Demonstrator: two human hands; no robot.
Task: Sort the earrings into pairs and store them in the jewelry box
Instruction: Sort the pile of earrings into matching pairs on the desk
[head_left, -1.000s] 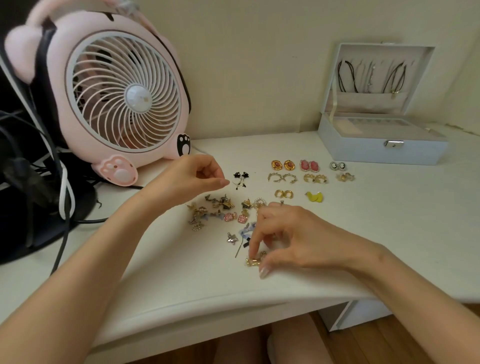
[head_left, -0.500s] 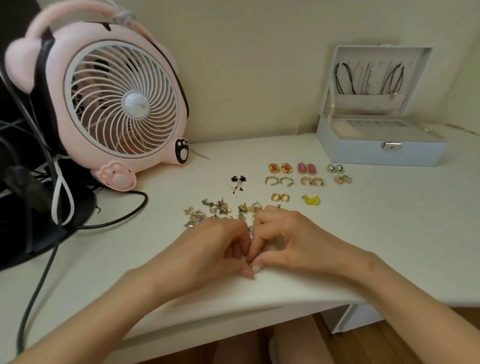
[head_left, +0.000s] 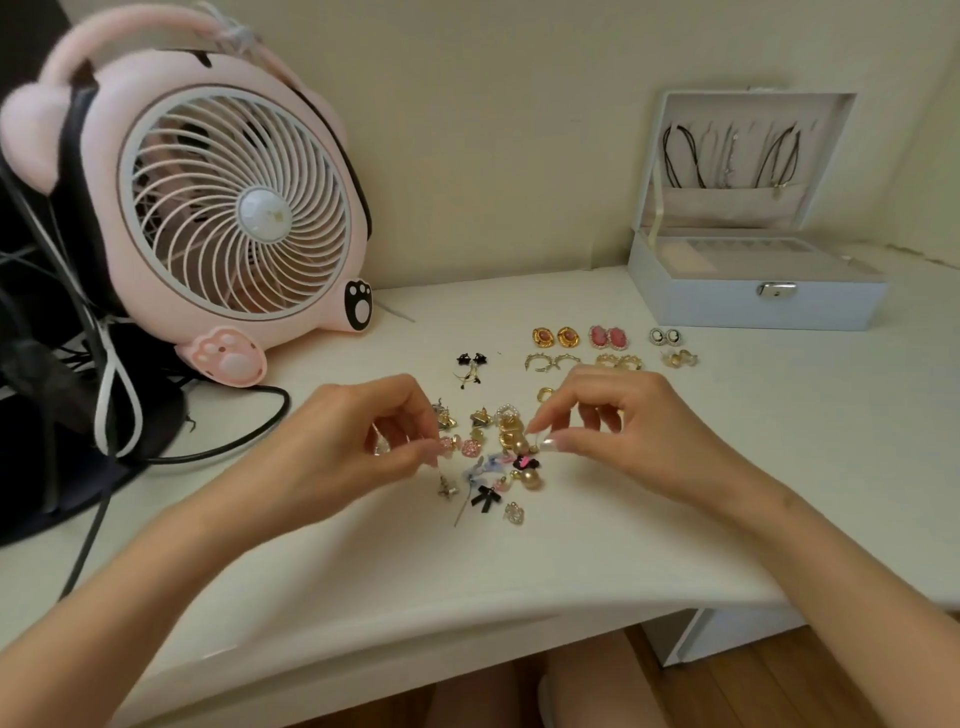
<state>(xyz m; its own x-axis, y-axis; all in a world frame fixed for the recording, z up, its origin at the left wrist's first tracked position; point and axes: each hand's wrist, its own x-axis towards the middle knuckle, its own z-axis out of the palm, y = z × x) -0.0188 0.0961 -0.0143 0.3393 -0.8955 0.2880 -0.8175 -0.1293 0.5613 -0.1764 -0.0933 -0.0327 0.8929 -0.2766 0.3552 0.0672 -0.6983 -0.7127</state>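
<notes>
Flanking mixed gold-and-pink earring pile (head_left: 498, 457): left hand (head_left: 363, 441) pinches thin earring (head_left: 440, 470), right hand (head_left: 628, 431) pinch contents unclear; open pale-blue jewelry box (head_left: 753, 304) nearer right.

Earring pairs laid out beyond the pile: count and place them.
7: back row, orange pair, pink pair, cameo pair; next row, two gold hoop pairs, gold studs; black pair left. Right hand may hide more beside one gold hoop.

One pink fan (head_left: 234, 208), upper left. One open jewelry box (head_left: 753, 306), upper right. Two hands, the left hand (head_left: 358, 441) and right hand (head_left: 639, 431), each pinching one small piece (head_left: 439, 469). Seven sorted earring pairs (head_left: 543, 338) show plainly mid-frame on the bench (head_left: 779, 441). The loose heap (head_left: 511, 441) is too tangled to count.
</notes>
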